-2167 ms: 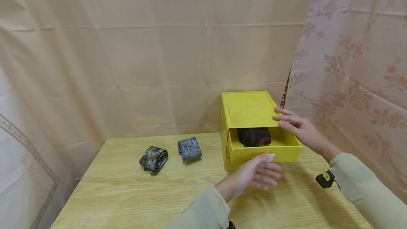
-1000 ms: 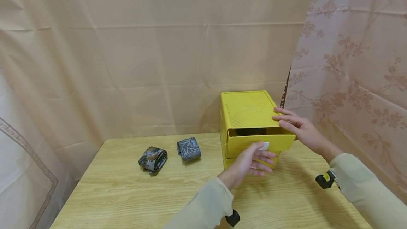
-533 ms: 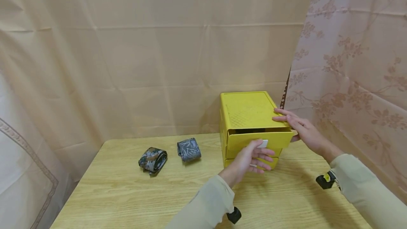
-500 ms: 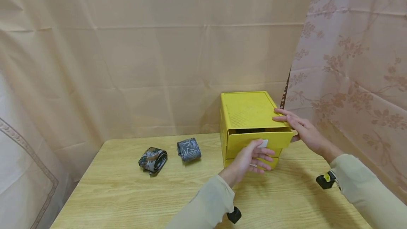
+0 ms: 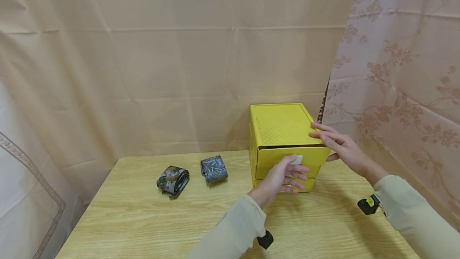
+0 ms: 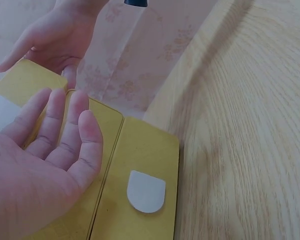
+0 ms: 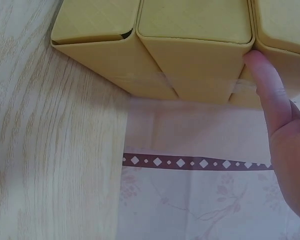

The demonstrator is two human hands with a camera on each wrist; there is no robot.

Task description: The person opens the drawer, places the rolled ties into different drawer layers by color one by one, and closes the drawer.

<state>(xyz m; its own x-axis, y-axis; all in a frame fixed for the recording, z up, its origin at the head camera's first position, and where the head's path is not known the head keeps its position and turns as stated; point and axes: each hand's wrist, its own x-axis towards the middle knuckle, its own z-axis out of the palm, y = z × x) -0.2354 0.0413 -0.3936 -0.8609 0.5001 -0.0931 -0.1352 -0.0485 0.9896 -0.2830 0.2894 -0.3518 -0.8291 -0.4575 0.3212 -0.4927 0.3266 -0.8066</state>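
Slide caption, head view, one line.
Left hand at white tab of slightly open yellow plastic drawer; right hand on yellow cabinet; grey leaf-patterned fabric roll, dark multicoloured fabric roll nearby.

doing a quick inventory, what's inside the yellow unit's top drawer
Only a thin dark gap shows above the front of the top drawer, with nothing distinguishable in it. That front and the top of the yellow unit cover the interior, so any contents are hidden.

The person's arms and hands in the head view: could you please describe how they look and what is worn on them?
The left sleeve and right sleeve are long and pale beige, ending at the wrists. A small black device shows by the left cuff; another black piece, with a yellow spot, by the right. The left hand and right hand wear no gloves.
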